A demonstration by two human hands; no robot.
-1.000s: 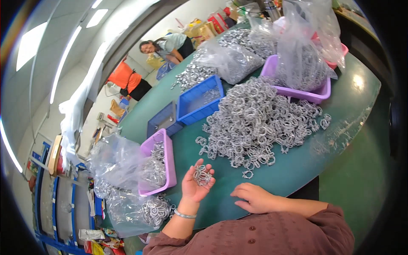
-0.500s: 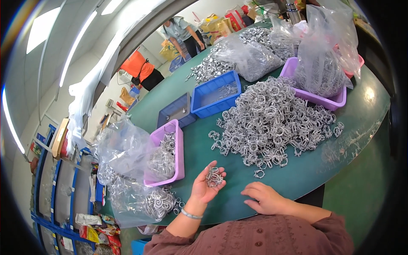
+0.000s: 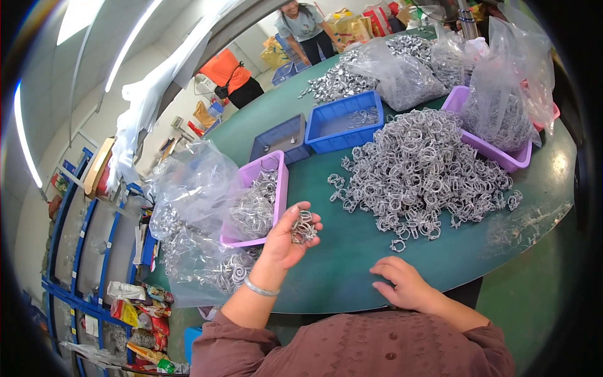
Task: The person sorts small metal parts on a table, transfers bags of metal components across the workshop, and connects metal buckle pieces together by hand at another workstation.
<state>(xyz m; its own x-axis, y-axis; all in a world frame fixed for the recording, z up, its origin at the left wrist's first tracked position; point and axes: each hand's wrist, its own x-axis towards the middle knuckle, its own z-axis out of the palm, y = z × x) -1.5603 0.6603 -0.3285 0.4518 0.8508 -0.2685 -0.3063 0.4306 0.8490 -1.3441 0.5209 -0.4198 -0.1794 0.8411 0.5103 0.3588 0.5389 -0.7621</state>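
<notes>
Several small silver ring-shaped metal parts (image 3: 303, 227) rest in the palm of my left hand (image 3: 282, 242), the fingers curled up around them. This hand is raised beside the right wall of the near purple bin (image 3: 281, 198). My right hand (image 3: 402, 283) is low over the green table near its front edge, thumb and fingers apart, with nothing seen in it. Beyond it spreads a large heap of similar silver ring parts (image 3: 421, 169), with one stray ring (image 3: 397, 245) at its near side.
A blue bin (image 3: 344, 143) and a grey bin (image 3: 279, 151) stand behind. Clear plastic bags (image 3: 188, 188) of rings lie at the left. Another purple bin (image 3: 515, 163) holds a bag at the right. Two people stand beyond the green table (image 3: 326, 276).
My left hand has moved away from me and slightly left, toward the near purple bin, still with the rings. My right hand has shifted slightly right. The view has turned a little.
</notes>
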